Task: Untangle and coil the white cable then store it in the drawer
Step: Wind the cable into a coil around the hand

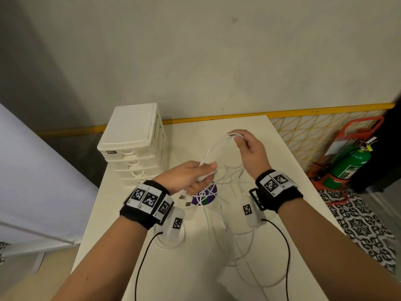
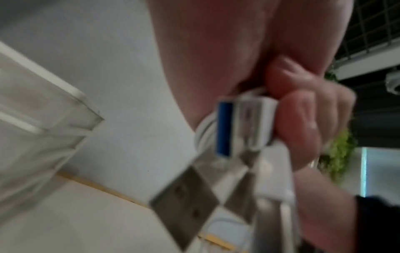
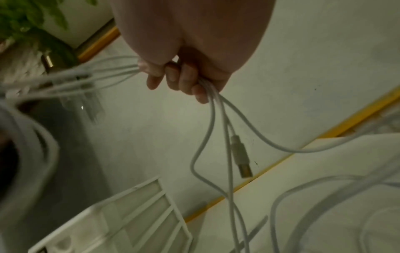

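Observation:
Both hands hold the white cable [image 1: 213, 147] above a white table [image 1: 280, 161]. My left hand [image 1: 195, 177] grips a bunch of strands with USB plugs [image 2: 186, 203] hanging below its fingers [image 2: 303, 123]. My right hand [image 1: 247, 144], higher and farther back, pinches several loops; strands [image 3: 207, 137] and a plug [image 3: 241, 157] dangle from its fingers [image 3: 186, 80]. More cable trails in loose loops [image 1: 245, 250] over the table toward me. The white drawer unit [image 1: 132, 146] stands at the table's back left, its drawers closed.
A purple round sticker [image 1: 206, 197] lies on the table under the cable. Wrist cameras with black leads [image 1: 143, 259] hang from both wrists. A green fire extinguisher [image 1: 347, 168] in a red stand sits on the floor to the right, beside a yellow lattice [image 1: 303, 135].

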Action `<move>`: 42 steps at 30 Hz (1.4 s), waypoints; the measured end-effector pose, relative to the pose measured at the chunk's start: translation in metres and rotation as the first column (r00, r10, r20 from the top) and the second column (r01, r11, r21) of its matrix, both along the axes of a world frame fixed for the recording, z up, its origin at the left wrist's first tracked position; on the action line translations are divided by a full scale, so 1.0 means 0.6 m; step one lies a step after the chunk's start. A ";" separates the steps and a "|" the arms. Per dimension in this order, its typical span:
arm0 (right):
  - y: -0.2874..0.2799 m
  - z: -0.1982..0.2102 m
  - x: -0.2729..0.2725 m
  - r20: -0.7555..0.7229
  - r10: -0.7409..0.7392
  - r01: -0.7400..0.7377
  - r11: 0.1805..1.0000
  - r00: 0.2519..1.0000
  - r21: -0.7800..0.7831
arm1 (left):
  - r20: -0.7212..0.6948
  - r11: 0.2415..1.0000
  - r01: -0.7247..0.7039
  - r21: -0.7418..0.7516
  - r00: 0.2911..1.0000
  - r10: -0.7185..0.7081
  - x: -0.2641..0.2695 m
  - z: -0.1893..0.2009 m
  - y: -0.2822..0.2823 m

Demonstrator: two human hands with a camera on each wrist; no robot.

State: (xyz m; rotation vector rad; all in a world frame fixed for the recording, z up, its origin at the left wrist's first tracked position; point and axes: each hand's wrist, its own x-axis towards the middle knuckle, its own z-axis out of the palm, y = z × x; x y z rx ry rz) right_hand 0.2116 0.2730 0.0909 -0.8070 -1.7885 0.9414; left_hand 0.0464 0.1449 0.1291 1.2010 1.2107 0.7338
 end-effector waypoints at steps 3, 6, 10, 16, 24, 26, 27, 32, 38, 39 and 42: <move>-0.008 -0.018 -0.001 0.157 0.033 -0.042 0.998 0.987 0.054 | 0.332 0.997 0.023 0.074 0.942 -0.046 0.003 0.017 0.005; -0.034 -0.053 -0.003 0.464 0.082 -0.127 0.990 0.882 0.067 | 0.572 0.991 -0.062 0.119 0.820 -0.017 -0.005 0.034 0.020; -0.058 -0.090 -0.006 0.442 0.119 -0.104 0.993 0.889 -0.058 | 0.690 0.980 -0.161 0.119 0.723 0.035 -0.007 0.034 0.034; -0.067 -0.097 -0.009 0.412 0.206 -0.121 0.967 0.888 -0.224 | 0.755 0.908 -0.403 0.117 0.630 0.183 0.009 0.030 0.043; -0.075 -0.085 -0.020 0.493 0.273 -0.161 0.953 0.826 -0.258 | 0.827 0.757 -0.650 0.063 0.458 0.325 0.015 0.032 0.059; -0.075 -0.090 -0.022 0.548 0.295 -0.177 0.950 0.783 -0.259 | 0.823 0.716 -0.694 0.077 0.449 0.347 0.013 0.033 0.061; -0.074 -0.093 -0.023 0.571 0.290 -0.169 0.952 0.768 -0.257 | 0.819 0.694 -0.715 0.085 0.446 0.360 0.011 0.034 0.062; -0.077 -0.093 -0.021 0.597 0.371 -0.226 0.925 0.711 -0.306 | 0.784 0.588 -0.799 0.124 0.442 0.436 0.005 0.037 0.064; -0.077 -0.089 -0.014 0.656 0.359 -0.219 0.932 0.664 -0.289 | 0.700 0.464 -0.851 0.247 0.488 0.522 -0.002 0.035 0.065; -0.078 -0.088 -0.013 0.654 0.376 -0.227 0.925 0.657 -0.305 | 0.666 0.441 -0.850 0.289 0.509 0.545 -0.002 0.034 0.065; -0.084 -0.086 -0.013 0.667 0.385 -0.238 0.922 0.638 -0.304 | 0.554 0.394 -0.824 0.407 0.566 0.611 -0.004 0.034 0.062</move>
